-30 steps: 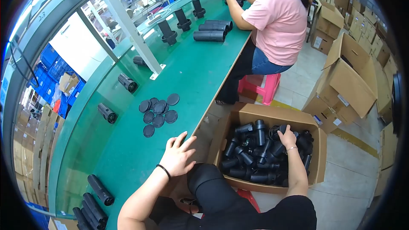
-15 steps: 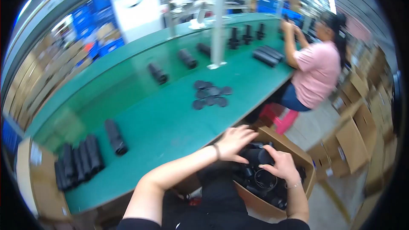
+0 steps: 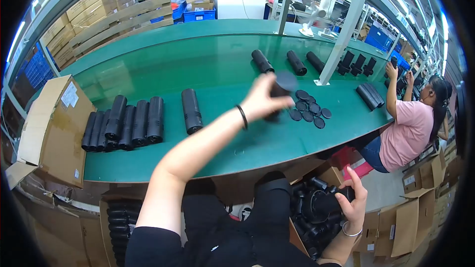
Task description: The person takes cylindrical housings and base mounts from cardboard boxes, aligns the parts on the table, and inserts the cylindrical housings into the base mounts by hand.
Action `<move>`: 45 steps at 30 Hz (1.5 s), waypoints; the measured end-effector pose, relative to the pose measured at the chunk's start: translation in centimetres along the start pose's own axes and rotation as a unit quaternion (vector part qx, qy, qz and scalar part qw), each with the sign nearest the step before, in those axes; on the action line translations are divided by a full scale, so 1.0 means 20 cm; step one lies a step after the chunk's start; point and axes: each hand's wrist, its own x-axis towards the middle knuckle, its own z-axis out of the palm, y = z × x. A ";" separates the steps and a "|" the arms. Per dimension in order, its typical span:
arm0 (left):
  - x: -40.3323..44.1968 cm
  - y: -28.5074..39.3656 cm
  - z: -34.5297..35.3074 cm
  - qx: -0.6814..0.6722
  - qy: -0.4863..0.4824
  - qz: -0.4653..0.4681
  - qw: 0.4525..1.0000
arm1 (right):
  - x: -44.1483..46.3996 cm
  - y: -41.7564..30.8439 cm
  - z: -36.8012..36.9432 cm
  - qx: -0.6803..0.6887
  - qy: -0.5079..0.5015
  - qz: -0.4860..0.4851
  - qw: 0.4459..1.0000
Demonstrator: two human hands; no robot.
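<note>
My left hand (image 3: 261,96) is above the green bench (image 3: 237,151), its fingers wrapped round a black cylinder (image 3: 284,85) with a wide round end. Motion blurs both. Just right of it several flat black discs (image 3: 308,112) lie in a cluster on the bench. Low on the right, my right hand (image 3: 354,199) is over an open carton (image 3: 332,174) full of black parts. Its thumb and finger curl round a black piece (image 3: 348,194), partly hidden, whose exact shape I cannot make out. Black tubes (image 3: 191,111) rest at the left of the bench.
A cardboard box (image 3: 62,123) stands at the bench's left end. Further black tubes (image 3: 296,63) lie along the back, near a metal post (image 3: 344,32). A co-worker in a pink shirt (image 3: 408,128) sits at the right. More cartons (image 3: 396,227) stand on the floor.
My left hand has gone from the carton up over the bench, now with the black cylinder. My right hand remains at the carton. The view has turned and is sharper.
</note>
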 end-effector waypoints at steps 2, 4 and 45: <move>0.10 -0.12 -0.16 0.312 0.178 -0.089 0.929 | -0.06 0.05 0.01 0.001 0.012 0.005 1.000; 0.21 -0.33 -0.38 0.250 0.178 -0.119 0.944 | -0.14 0.07 0.03 0.005 0.029 0.038 0.999; -0.47 0.34 0.27 -0.130 -0.611 -0.066 0.778 | 0.24 -0.13 0.42 0.239 0.011 -0.092 0.966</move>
